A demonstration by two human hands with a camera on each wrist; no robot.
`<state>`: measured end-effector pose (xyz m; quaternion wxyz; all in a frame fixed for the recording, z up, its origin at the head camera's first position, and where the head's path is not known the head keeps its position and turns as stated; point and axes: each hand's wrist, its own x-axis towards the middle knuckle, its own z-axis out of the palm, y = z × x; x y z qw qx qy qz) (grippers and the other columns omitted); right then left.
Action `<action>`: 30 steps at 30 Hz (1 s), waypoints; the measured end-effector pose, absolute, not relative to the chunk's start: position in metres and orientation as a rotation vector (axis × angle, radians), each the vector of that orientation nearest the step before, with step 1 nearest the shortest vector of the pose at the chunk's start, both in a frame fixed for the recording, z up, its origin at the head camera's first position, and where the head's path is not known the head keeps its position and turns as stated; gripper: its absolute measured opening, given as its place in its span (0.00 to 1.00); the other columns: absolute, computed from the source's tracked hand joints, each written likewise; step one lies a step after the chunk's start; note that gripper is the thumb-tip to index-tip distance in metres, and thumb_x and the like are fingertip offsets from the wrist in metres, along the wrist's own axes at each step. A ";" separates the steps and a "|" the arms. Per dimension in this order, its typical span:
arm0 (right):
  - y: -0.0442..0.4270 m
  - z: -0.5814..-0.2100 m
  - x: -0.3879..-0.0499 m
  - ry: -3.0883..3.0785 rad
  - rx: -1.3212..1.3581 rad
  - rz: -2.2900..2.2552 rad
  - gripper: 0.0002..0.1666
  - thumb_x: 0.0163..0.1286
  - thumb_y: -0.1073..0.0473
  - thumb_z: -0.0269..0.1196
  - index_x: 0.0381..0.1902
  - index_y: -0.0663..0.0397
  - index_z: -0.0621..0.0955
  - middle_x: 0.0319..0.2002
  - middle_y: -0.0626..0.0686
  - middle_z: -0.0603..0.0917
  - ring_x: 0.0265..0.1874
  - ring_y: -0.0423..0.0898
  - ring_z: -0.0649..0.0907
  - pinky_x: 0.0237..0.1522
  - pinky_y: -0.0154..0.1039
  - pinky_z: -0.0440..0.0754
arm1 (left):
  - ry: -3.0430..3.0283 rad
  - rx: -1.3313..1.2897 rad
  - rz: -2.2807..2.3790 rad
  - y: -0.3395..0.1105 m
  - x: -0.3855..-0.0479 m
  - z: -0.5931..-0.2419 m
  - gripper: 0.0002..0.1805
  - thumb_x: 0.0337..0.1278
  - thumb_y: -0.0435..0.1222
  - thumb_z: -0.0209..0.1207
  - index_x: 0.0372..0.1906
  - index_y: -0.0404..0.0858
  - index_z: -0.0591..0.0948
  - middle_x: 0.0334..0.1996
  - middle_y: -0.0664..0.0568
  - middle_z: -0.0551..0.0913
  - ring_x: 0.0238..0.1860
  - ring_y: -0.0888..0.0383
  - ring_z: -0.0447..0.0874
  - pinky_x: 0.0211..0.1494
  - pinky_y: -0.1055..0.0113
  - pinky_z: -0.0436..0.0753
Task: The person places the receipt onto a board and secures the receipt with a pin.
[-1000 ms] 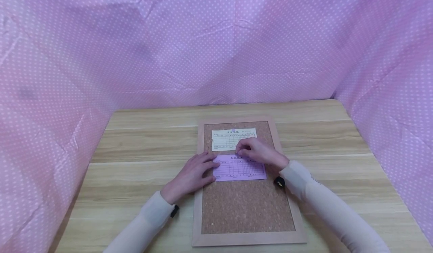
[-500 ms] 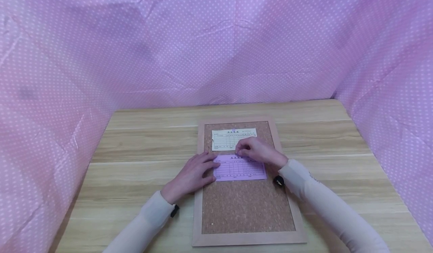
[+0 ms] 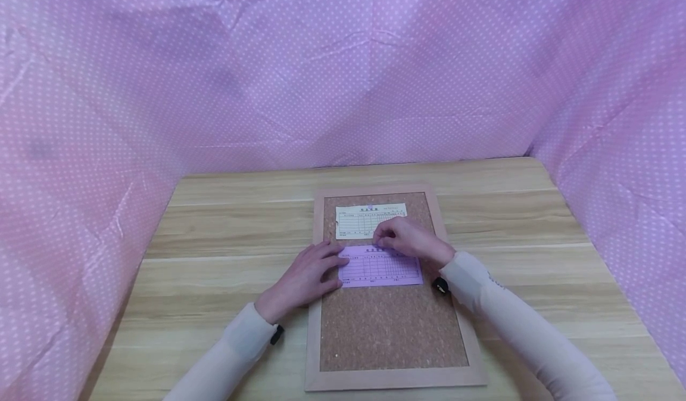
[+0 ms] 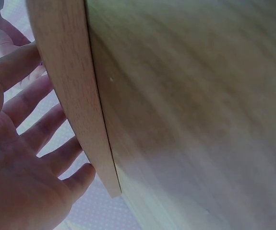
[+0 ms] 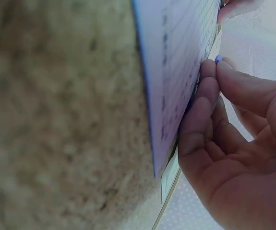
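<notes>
A purple printed slip (image 3: 380, 270) lies across the middle of a wood-framed corkboard (image 3: 393, 329). My left hand (image 3: 305, 276) rests over the board's left frame, its spread fingertips on the slip's left edge. In the left wrist view those fingers reach past the wooden frame (image 4: 73, 86). My right hand (image 3: 409, 239) is at the slip's top edge, thumb and index finger together. The right wrist view shows a small purple pushpin (image 5: 218, 59) pinched at these fingertips; whether its point is in the cork is hidden. Above lies a pale yellow slip (image 3: 354, 222), partly covered by my right hand.
Another small purple pushpin (image 3: 370, 206) sits at the yellow slip's top edge. The corkboard lies flat on a wood-grain table (image 3: 225, 222). Pink dotted cloth (image 3: 343, 91) hangs behind the table and at both sides.
</notes>
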<state>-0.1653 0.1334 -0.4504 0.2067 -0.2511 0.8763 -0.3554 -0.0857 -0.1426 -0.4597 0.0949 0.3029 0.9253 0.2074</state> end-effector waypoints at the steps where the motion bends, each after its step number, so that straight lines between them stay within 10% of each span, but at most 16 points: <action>1: 0.133 -0.451 -0.165 2.446 -0.701 -0.980 0.08 0.72 0.66 0.64 0.38 0.49 0.89 0.32 0.44 0.86 0.30 0.41 0.79 0.33 0.38 0.76 | 2.744 0.897 0.614 -0.143 -0.086 -0.460 0.26 0.64 0.43 0.70 0.64 0.40 0.83 0.74 0.43 0.71 0.77 0.37 0.60 0.78 0.39 0.59; 30: 0.123 -0.442 -0.166 2.483 -0.622 -0.834 0.06 0.72 0.61 0.67 0.38 0.46 0.90 0.32 0.42 0.87 0.30 0.41 0.80 0.34 0.38 0.76 | 2.739 0.884 0.616 -0.144 -0.087 -0.460 0.26 0.64 0.43 0.70 0.65 0.41 0.83 0.75 0.45 0.70 0.78 0.38 0.59 0.78 0.40 0.59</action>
